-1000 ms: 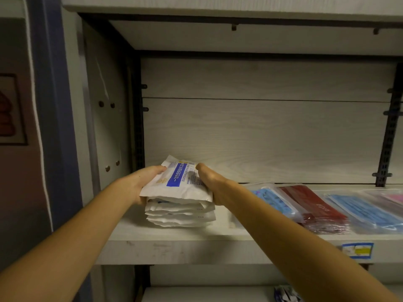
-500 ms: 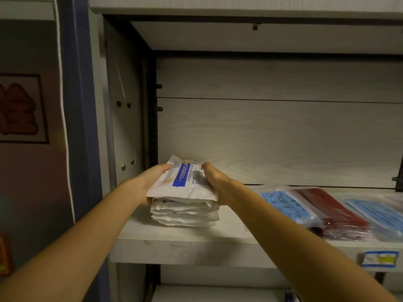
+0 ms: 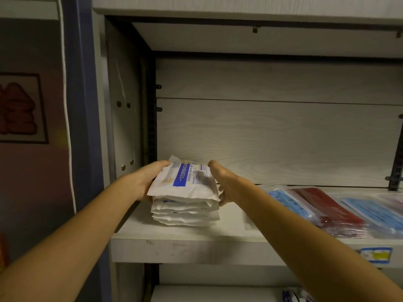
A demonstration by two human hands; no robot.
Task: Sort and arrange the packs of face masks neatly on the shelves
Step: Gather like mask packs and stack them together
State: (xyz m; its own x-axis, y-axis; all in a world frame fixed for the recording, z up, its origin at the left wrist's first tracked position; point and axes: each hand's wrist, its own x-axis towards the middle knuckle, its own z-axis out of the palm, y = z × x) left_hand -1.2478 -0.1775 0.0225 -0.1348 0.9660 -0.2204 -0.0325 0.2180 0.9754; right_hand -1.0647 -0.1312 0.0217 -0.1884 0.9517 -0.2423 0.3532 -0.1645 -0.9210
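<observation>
Roughly, by part:

Stack: white packs (image 3: 185, 205) piled flat on the shelf (image 3: 187, 243), toward its left end, near the side panel (image 3: 122, 118). The pile is several packs high, its edges not quite flush (the lower ones jut out a little at the front right).

Top pack: the top pack (image 3: 185, 182) has a blue band with white lettering and sits tilted, its near edge hanging over the packs under it.

Left hand: the left hand (image 3: 145, 182) is against the left side of the stack, fingers running along the top pack's edge and thumb side up; it holds the upper packs from that side.

Right hand: the right hand (image 3: 226, 184) is at the right side of the stack, fingers straight and reaching toward the back, fingertips curled slightly at the packs' right edge. Whether it grasps or only presses I cannot tell for sure; it looks like flat pressing.

Other packs: to the right on the same shelf lie clear bags side by side, a blue pack (image 3: 292, 203), a red pack (image 3: 331, 212) overlapping it, then another blue one (image 3: 375, 214), apart from the white stack.

Label: a blue and yellow tag (image 3: 376, 255) is stuck on the shelf's front edge at the right.

Below: a lower shelf (image 3: 218, 294) shows with a small bit of packaging (image 3: 294, 295) at the bottom edge.
</observation>
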